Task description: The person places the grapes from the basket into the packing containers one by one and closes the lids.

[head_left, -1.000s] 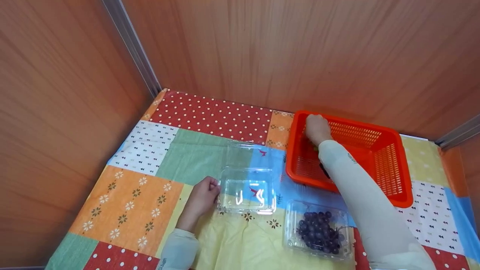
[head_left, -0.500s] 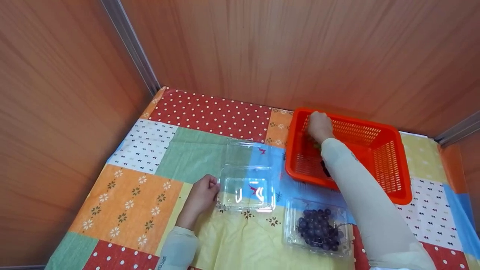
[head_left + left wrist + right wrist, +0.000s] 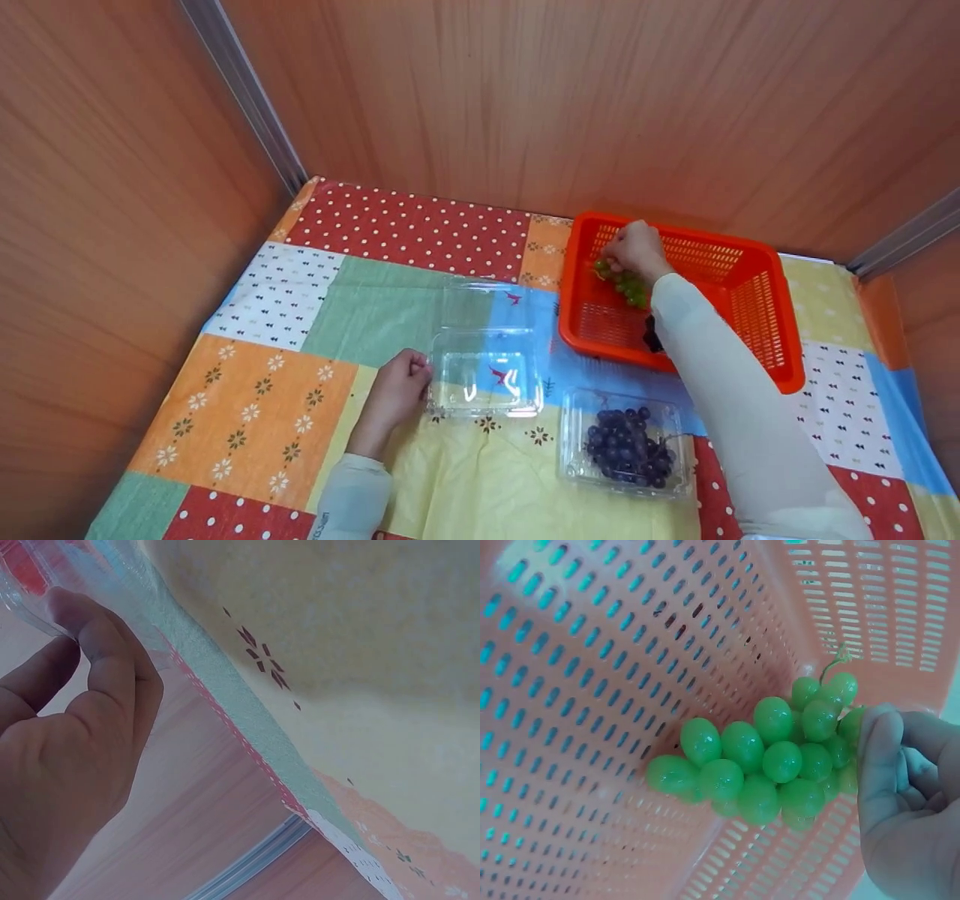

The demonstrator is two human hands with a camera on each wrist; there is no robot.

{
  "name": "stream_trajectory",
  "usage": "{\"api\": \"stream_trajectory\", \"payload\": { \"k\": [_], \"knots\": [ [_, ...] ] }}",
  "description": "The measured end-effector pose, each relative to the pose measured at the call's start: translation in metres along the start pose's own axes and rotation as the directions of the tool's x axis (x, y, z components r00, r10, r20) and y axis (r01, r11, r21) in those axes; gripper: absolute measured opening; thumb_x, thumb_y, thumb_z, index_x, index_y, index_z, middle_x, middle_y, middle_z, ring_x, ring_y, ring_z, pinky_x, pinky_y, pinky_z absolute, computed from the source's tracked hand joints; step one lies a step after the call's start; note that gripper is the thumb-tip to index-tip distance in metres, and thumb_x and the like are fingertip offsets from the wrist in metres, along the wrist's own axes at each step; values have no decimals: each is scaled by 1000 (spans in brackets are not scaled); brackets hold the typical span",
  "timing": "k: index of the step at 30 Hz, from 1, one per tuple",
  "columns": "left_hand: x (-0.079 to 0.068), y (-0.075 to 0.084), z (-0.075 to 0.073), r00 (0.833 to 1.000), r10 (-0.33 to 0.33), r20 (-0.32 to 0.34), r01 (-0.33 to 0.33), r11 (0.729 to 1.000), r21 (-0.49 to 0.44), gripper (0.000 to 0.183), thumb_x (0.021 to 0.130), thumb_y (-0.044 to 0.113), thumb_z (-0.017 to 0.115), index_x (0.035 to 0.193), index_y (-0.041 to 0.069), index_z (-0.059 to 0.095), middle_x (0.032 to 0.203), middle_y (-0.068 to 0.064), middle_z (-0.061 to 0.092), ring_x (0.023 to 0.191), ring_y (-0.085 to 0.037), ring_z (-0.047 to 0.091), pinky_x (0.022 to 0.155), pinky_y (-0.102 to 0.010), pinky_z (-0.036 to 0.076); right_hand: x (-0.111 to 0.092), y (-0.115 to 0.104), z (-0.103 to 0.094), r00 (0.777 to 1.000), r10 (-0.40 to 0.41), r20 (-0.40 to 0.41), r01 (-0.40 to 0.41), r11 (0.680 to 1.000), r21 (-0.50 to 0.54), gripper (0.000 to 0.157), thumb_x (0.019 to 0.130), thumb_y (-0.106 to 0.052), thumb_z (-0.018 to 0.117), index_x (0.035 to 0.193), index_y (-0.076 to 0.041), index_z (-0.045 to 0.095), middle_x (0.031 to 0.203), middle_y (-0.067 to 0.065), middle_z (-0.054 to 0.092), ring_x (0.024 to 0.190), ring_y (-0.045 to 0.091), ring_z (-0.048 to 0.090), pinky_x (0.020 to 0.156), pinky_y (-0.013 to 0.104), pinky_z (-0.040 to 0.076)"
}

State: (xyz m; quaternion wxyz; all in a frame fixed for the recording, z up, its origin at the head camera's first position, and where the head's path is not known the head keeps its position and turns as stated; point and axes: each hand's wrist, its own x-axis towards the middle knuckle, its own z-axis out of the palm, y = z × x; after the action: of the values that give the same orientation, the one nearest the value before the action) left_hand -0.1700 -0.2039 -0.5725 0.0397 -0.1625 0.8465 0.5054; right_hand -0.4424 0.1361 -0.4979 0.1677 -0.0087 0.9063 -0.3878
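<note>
A bunch of green grapes (image 3: 765,757) with a thin stem is inside the orange basket (image 3: 787,315). My right hand (image 3: 637,247) reaches into that basket and grips one end of the bunch, fingers curled, as the right wrist view shows. On the cloth to the left lies a clear plastic clamshell box (image 3: 484,382), its lid folded back. My left hand (image 3: 397,386) pinches the left edge of this box between thumb and fingers; the left wrist view shows the edge at the fingertips (image 3: 64,607). Part of the bunch is hidden behind the right hand.
A second clear box (image 3: 574,442) holding dark purple grapes (image 3: 630,450) sits in front of the basket. A dark item (image 3: 651,334) lies in the basket, partly covered by the right forearm. Wooden panels (image 3: 450,105) rise behind the patchwork-covered table.
My right hand has lifted slightly and shifted within the basket, and the green grapes now show clearly under it. My left hand keeps its place at the box edge. The head view has shifted slightly.
</note>
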Motion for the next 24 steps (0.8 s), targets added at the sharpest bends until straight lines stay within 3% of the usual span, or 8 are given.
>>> {"api": "stream_trajectory", "payload": {
  "k": [5,9,15,24],
  "knots": [
    [-5,3,1,1000,16,9,-15,998,-69,10,99,9,58,104,0,60,78,-5,59,62,-17,56,56,-28,48,-10,0,-10,999,13,32,-18,991,136,22,98,-19,64,104,-1,75,102,19,71,80,35,67,85,42,57],
    [-9,6,2,999,1,33,2,995,-103,21,101,11,56,116,-2,60,79,-8,60,65,-19,58,56,-28,48,-16,2,-17,998,33,58,-45,977,210,22,99,-16,62,107,1,73,102,19,69,78,31,67,90,43,55],
    [-18,6,2,998,4,67,2,996,-94,38,101,11,55,136,-3,53,91,-14,62,73,-23,61,61,-28,48,-30,8,-23,998,30,60,-48,947,319,23,98,-16,64,108,4,72,94,17,68,69,21,66,88,41,56],
    [-31,6,1,994,54,95,-44,993,-111,48,98,5,57,144,-6,45,96,-10,62,77,-19,58,73,-35,52,-56,6,-35,995,44,90,-80,892,444,28,98,-18,64,116,3,70,96,15,67,71,18,64,85,34,57]
  ]
}}
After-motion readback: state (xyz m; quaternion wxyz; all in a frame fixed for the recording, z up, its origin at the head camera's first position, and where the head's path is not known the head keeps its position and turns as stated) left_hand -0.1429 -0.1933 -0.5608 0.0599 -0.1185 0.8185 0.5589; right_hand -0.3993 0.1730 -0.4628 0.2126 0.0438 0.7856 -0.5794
